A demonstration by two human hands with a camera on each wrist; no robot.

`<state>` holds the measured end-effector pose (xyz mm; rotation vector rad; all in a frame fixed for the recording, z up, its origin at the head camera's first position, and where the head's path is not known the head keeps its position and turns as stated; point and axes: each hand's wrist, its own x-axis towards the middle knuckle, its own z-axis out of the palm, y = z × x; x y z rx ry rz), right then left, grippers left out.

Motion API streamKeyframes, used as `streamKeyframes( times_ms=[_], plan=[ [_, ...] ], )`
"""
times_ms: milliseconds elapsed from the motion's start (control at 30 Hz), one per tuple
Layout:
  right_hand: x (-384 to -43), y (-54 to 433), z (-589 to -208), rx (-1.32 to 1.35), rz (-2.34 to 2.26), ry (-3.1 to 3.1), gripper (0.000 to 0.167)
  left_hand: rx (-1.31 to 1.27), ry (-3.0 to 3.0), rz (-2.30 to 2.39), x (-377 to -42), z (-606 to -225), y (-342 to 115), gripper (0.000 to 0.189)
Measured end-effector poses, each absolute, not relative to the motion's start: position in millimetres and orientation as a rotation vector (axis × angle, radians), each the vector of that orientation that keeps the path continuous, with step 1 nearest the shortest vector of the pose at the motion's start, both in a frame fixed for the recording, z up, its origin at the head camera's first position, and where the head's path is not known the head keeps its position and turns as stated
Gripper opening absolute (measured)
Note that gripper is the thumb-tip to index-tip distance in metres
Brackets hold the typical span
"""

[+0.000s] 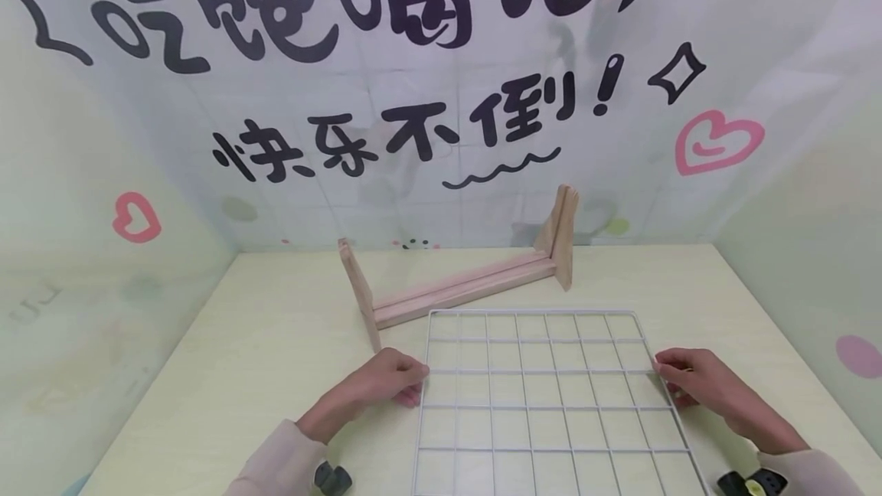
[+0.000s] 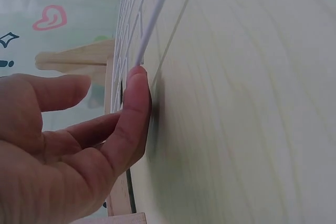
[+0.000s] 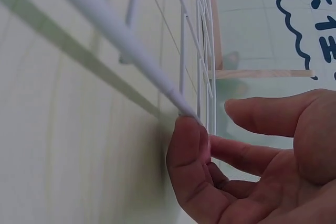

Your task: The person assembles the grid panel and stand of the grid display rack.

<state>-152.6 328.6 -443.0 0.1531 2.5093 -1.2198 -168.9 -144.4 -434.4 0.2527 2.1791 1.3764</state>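
Observation:
A white wire grid panel (image 1: pixel 528 407) spans the space between both hands, close over the tabletop. At its left edge, my left hand (image 1: pixel 389 377) holds the rim wire. In the left wrist view the index fingertip (image 2: pixel 137 80) meets the wire from below while the thumb stands apart from it. My right hand (image 1: pixel 706 385) holds the opposite edge. Seen from the right wrist, a bent finger (image 3: pixel 186 153) hooks under the rim wire, and the thumb is raised off it. Shadows of the wires fall on the table.
Behind the grid stands a wooden frame (image 1: pixel 466 295) with two upright ends joined by a long bar; it sits at an angle on the pale wooden table (image 1: pixel 276 320). A printed cloth (image 1: pixel 386 197) hangs at the back and along both sides.

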Motion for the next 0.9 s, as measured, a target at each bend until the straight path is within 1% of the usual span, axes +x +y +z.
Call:
streamKeyframes(
  times_ms=[200,400,600,900],
  plan=[
    [-152,332,-442,0.13,-1.226,2.512,0.042,0.304,2.173,1.384,-170,-435,-144,0.028],
    [-150,337,-442,0.088,-1.21,2.54,0.041,0.325,2.173,1.387,-170,-438,-143,0.02],
    [-147,338,-441,0.084,-1.211,2.541,0.042,0.313,2.188,1.396,-166,-440,-141,0.024],
    [-144,340,-436,0.088,-1.199,2.543,0.048,0.325,2.201,1.412,-167,-437,-139,0.023]
  ],
)
